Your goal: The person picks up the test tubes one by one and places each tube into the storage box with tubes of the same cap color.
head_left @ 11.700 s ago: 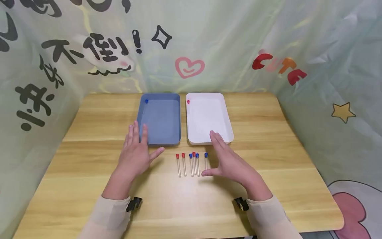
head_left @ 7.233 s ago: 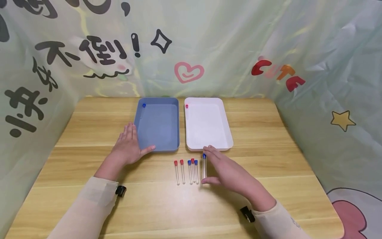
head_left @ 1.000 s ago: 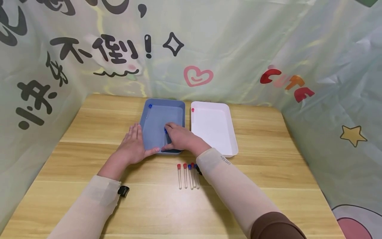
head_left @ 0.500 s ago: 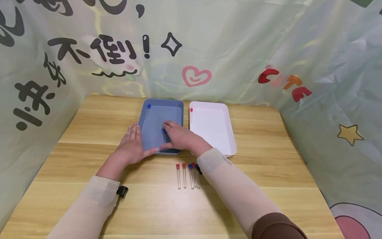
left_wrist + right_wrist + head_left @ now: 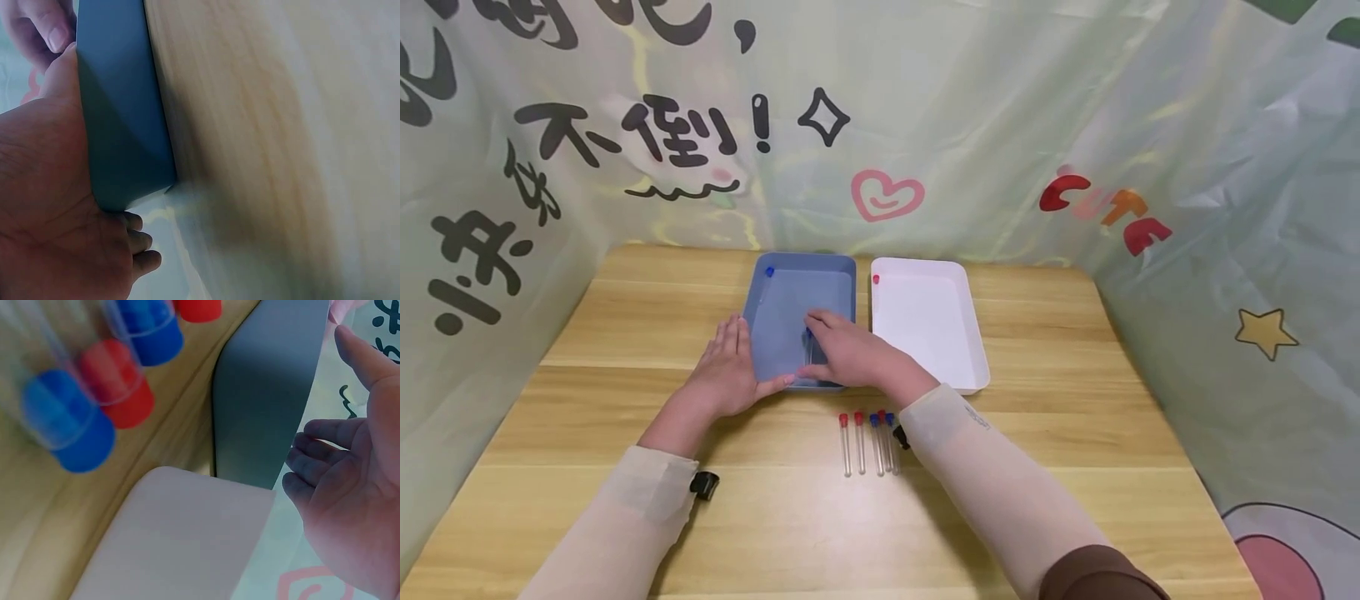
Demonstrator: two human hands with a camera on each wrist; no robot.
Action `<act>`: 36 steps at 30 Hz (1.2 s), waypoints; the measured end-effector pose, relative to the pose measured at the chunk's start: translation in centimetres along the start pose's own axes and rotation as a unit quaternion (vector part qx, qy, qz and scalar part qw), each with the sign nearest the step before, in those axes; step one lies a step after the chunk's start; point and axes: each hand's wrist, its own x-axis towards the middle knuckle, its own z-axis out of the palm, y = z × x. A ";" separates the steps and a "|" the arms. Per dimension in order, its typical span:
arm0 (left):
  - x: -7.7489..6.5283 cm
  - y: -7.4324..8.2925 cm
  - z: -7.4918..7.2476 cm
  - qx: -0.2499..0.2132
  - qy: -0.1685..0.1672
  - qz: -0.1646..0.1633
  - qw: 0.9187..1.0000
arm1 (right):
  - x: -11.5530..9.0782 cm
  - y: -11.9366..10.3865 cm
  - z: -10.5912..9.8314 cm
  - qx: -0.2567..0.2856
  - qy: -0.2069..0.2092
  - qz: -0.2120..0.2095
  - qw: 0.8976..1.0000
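My right hand (image 5: 850, 350) is over the front of the blue tray (image 5: 797, 287), fingers and thumb spread on either side of a blue-capped test tube (image 5: 809, 346) in the tray. In the right wrist view, the right hand's (image 5: 347, 481) fingers are loosely bent, with no tube visible between them; the tray wall cuts off what lies below. My left hand (image 5: 726, 379) rests against the tray's near left corner, thumb along its front rim. In the left wrist view, its palm (image 5: 50, 194) faces the tray's outer wall (image 5: 122, 106).
Several test tubes (image 5: 860, 446) with red or blue caps lie in front of the trays, partly under the right sleeve. A white tray (image 5: 936, 321) stands to the right, with a red-capped tube (image 5: 876, 280) inside. Another blue-capped tube (image 5: 769, 273) lies in the blue tray's far left.
Since 7.2 seconds ago, the rightmost blue-capped test tube went from the table into the blue tray with the right hand. Over the last second, the right fingertips drew slightly off its cap.
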 end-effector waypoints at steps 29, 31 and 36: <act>-0.1 0.3 -0.2 0.001 0.001 -0.002 1.000 | -7.1 1.0 1.2 0.074 0.040 0.004 0.996; -0.1 0.3 -0.2 0.003 0.002 -0.002 1.000 | -7.7 1.0 1.4 0.078 0.044 0.004 0.996; -0.1 0.2 -0.1 0.006 0.003 0.000 1.000 | -9.0 1.1 1.7 0.099 0.054 0.001 0.994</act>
